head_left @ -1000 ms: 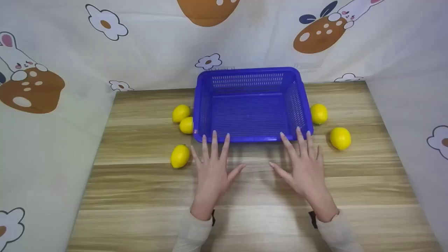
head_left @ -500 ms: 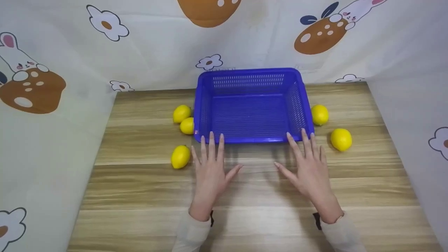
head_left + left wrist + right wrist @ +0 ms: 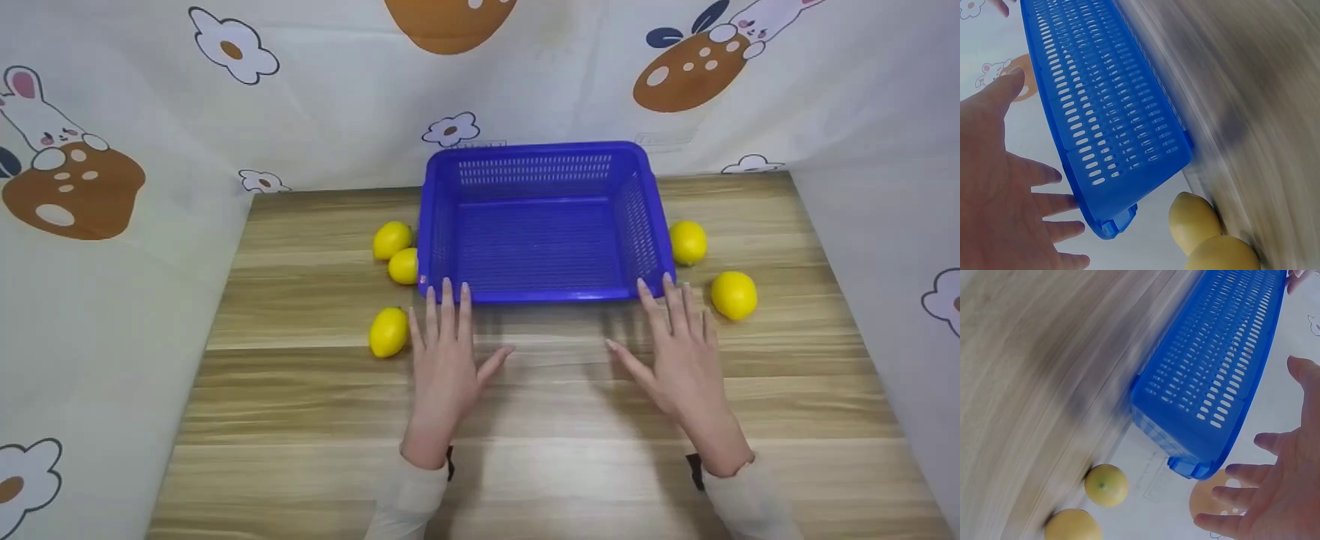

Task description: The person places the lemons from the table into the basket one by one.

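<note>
A blue plastic basket (image 3: 547, 297) with slotted walls stands on the wooden table, nothing inside it. My left hand (image 3: 446, 367) is spread palm down before its front left corner; the left wrist view shows straight fingers beside the basket wall (image 3: 1106, 95). My right hand (image 3: 686, 367) is spread likewise before the front right corner. Both hands hold nothing; whether fingertips touch the rim I cannot tell. Left of the basket lie two lemons (image 3: 392, 241) close together, with another lemon (image 3: 389, 331) nearer my left hand. On the right are a lemon (image 3: 688, 242) against the basket and a lemon (image 3: 734, 295) slightly apart.
A pale cloth (image 3: 345, 90) printed with rabbits and flowers rises behind the table and along both sides. Bare wooden tabletop (image 3: 555, 420) lies between my forearms. The basket's back side stands close to the cloth.
My hands have moved apart, the left slightly leftward and the right further rightward, both with fingers spread. Basket and lemons keep their places; the whole view shifts slightly.
</note>
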Demonstrator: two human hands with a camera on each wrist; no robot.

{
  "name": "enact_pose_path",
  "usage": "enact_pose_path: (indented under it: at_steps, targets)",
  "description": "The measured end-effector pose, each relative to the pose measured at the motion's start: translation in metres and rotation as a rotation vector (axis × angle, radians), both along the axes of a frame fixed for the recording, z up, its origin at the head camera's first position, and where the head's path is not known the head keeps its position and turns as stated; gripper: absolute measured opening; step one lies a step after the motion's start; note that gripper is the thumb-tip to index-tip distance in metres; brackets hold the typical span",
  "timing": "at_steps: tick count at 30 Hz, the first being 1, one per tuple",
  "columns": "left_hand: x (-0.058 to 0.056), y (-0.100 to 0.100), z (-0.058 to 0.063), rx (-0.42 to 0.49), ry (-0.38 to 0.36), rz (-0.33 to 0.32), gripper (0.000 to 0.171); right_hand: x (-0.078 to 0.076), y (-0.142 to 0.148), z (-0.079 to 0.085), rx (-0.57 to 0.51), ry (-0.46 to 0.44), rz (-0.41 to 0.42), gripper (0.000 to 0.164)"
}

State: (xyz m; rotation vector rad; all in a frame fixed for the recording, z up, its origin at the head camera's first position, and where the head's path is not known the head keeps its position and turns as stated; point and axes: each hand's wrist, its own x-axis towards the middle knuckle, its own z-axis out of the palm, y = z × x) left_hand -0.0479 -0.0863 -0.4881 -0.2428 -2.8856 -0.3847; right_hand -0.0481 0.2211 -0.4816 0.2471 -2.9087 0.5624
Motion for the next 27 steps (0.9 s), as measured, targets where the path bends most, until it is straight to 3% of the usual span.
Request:
enact_pose_path:
  at_steps: [12,19,27]
  targets:
    - [-0.002,-0.005,0.001,-0.022,-0.031,0.002,0.102,0.001,0.017,-0.001,0.016,0.006,-0.021,0.086]
    - [-0.005,-0.008,0.004,0.015,-0.054,0.005,0.101,-0.001,0.029,-0.004,0.005,0.04,-0.04,0.085]
    - [-0.015,-0.01,0.003,0.018,-0.015,-0.015,0.095,-0.001,0.043,-0.004,0.025,0.047,-0.064,0.082]
